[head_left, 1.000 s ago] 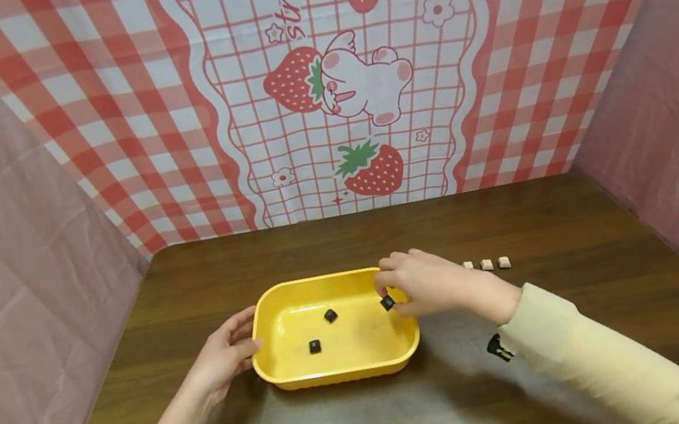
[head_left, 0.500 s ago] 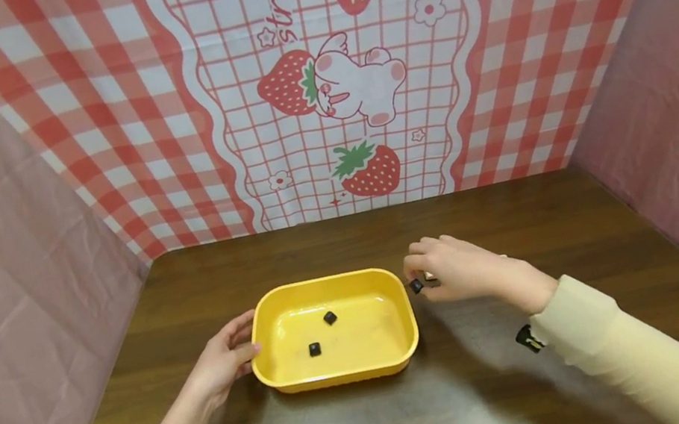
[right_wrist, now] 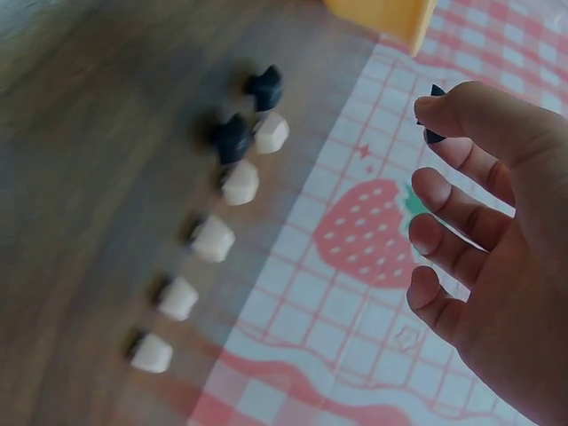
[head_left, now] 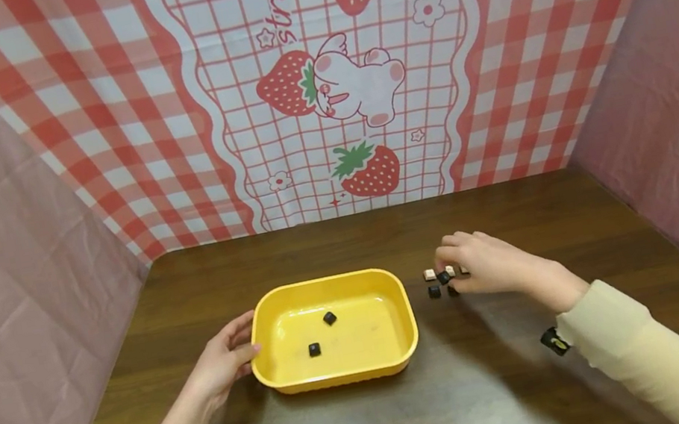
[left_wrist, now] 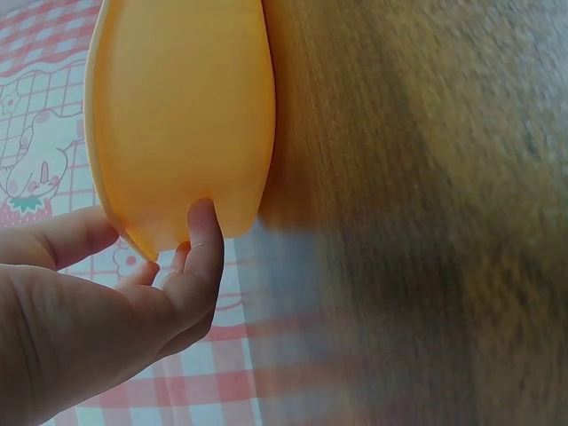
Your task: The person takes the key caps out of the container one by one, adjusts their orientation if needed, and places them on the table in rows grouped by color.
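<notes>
I see my right hand [head_left: 486, 269] pinching a black piece [head_left: 443, 277] above the table [head_left: 545, 373], seemingly beside two others; my left hand [head_left: 223, 357], fingers relaxed, touches the yellow tray [head_left: 341, 375].

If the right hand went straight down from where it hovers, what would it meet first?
Probably the two small black pieces on the wooden table, beside the white row. The right hand pinches another black piece; depth is unclear.
</notes>
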The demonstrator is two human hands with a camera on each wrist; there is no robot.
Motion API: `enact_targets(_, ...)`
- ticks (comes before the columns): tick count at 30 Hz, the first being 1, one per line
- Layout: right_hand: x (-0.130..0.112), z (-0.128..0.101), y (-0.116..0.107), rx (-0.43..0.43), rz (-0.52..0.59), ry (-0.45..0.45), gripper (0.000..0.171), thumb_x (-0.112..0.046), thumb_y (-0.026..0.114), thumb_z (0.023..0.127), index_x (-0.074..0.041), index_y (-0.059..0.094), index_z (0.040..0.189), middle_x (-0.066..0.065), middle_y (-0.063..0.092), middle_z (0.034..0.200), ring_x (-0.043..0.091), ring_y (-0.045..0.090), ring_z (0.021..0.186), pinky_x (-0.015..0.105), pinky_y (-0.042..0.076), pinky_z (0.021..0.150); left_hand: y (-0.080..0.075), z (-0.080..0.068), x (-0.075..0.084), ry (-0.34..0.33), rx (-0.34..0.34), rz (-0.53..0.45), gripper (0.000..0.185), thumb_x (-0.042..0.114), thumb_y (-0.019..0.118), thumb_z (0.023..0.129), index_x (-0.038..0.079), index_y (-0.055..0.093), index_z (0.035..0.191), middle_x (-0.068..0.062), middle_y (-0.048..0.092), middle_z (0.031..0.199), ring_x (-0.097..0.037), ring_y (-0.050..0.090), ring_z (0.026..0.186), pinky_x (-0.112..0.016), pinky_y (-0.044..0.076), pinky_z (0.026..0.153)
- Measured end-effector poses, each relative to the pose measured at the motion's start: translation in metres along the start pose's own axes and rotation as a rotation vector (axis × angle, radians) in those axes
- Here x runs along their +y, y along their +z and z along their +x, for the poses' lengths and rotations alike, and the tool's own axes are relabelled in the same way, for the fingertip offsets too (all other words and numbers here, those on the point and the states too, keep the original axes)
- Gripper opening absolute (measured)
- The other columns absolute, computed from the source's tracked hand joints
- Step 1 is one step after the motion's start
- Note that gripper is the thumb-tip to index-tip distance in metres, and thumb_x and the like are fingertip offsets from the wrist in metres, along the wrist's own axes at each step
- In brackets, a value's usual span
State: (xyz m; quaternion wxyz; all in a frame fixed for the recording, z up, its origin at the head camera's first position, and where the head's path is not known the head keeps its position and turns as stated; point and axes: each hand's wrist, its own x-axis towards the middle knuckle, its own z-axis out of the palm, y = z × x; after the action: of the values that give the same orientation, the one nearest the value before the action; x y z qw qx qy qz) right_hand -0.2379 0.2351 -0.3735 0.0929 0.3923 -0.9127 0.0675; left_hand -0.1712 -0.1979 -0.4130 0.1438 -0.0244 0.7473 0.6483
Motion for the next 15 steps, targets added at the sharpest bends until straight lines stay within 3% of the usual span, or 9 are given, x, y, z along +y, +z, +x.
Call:
enact_targets(7,0.014,-0.011,0.011,0.014,-0.019,0.053,0.024,-0.019,0.079,0.070,-0.017,0.061,0.085,-0.005,0.056,0.083,0.013,0.052,0.078,0.035,0.044,0.064,0.000,0.000,0.000,0.003,-0.005,-0.004,0.061,-0.005,0.049,0.092,0.000,0.024,0.147,-0.030,0.033,0.143,-0.021,0.058,0.099,-0.031,0.053,0.074)
enact_targets(15,0.027,-0.019,0.024,0.034,-0.015,0.064,0.025,-0.019,0.079,0.070,-0.015,0.060,0.085,0.000,0.057,0.081,0.012,0.047,0.073,0.030,0.039,0.059,0.000,0.000,-0.001,0.003,0.003,-0.005,0.061,-0.005,0.049,0.091,0.000,0.025,0.147,-0.030,0.034,0.142,-0.020,0.058,0.098,-0.030,0.053,0.074)
